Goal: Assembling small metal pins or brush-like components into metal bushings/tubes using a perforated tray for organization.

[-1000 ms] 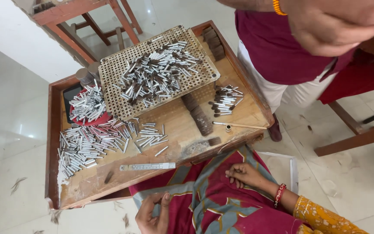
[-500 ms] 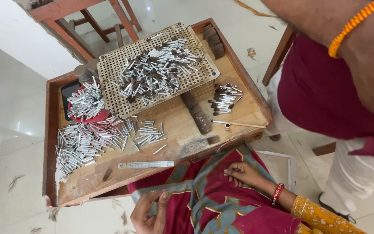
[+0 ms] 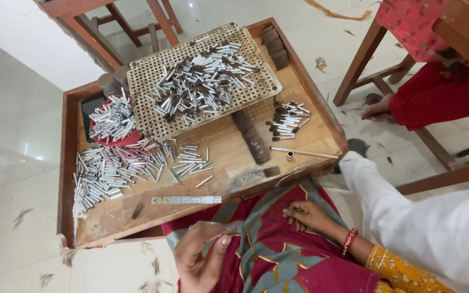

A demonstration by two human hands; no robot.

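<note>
My left hand (image 3: 202, 255) lies curled on my lap, over red and teal cloth (image 3: 278, 255), with nothing visible in it. My right hand (image 3: 309, 214), with a red bangle and yellow sleeve, rests in a loose fist on the same cloth just below the edge of the wooden tray table (image 3: 66, 163). On the tray, a heap of short silver metal tubes (image 3: 109, 168) spreads at the left, and a metal ruler (image 3: 187, 199) lies nearest my hands. A perforated board (image 3: 147, 76) at the back carries more tubes.
A row of brown cylinders (image 3: 253, 138), a small bunch of dark-tipped tubes (image 3: 286, 120) and a thin stick (image 3: 305, 153) lie on the tray's right. A person's white-trousered leg (image 3: 408, 217) crosses close at my right. Another person in red (image 3: 441, 103) sits on a wooden bench.
The person who bent over the tray's right side has shifted; their maroon top is gone from view and a white-trousered leg now crosses at my right. My hands have stayed on my lap.
</note>
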